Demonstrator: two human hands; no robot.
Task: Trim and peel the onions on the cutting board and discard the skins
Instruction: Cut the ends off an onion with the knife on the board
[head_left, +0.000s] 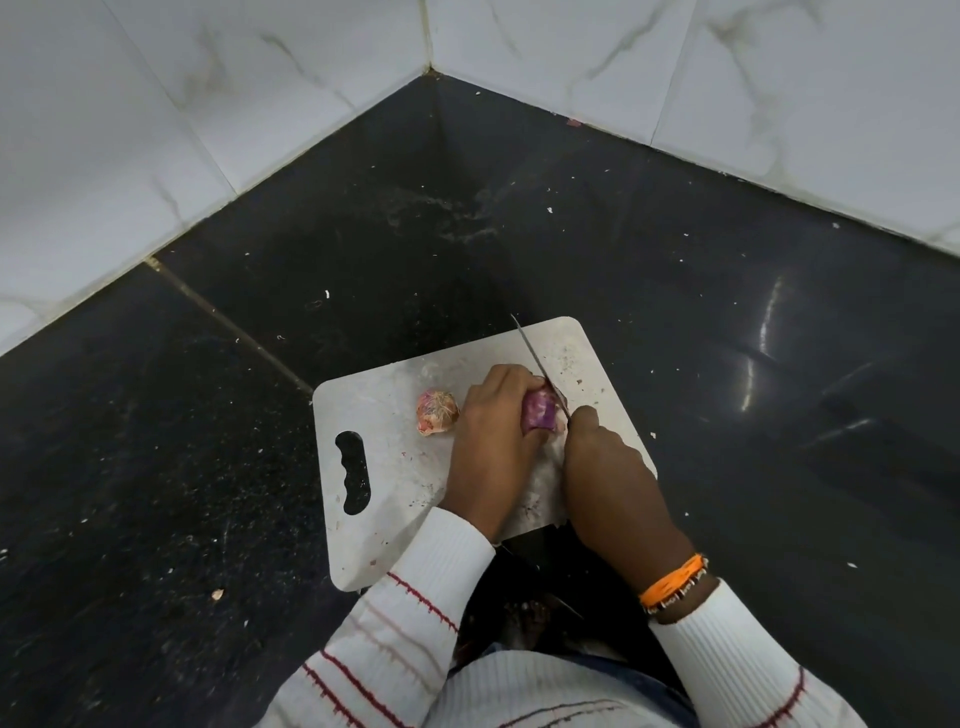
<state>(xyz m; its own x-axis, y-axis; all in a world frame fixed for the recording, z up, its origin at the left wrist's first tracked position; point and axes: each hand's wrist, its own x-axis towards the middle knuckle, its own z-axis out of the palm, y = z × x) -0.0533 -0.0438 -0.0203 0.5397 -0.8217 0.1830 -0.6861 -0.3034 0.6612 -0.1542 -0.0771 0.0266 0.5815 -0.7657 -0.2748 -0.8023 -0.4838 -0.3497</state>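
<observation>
From the head camera, looking down into a corner where two white marbled tile walls (156, 104) meet a dark speckled counter (519, 234), a pale cutting board (395, 467) lies at about six o'clock in the view, its handle slot (353, 473) on the nine o'clock side. The left hand (493, 436) sits near the board's middle, fingers curled over a purple onion (540, 413) and pressing it down on the board. The right hand (608, 467), just at the onion's three o'clock, is wrapped round the handle of a knife (535, 358); the handle itself is buried in the fist, and the thin blade runs up toward twelve o'clock, its edge lying against the onion's right end. A second onion (438, 411), its papery pinkish skin on, rests on the board at the left hand's nine o'clock, just beside the knuckles. Both arms wear white ribbed sleeves (415, 597) with thin red stripes, and an orange thread band (672, 577) with a beaded one circles the right wrist. Small pale flecks dot the counter around the board.
</observation>
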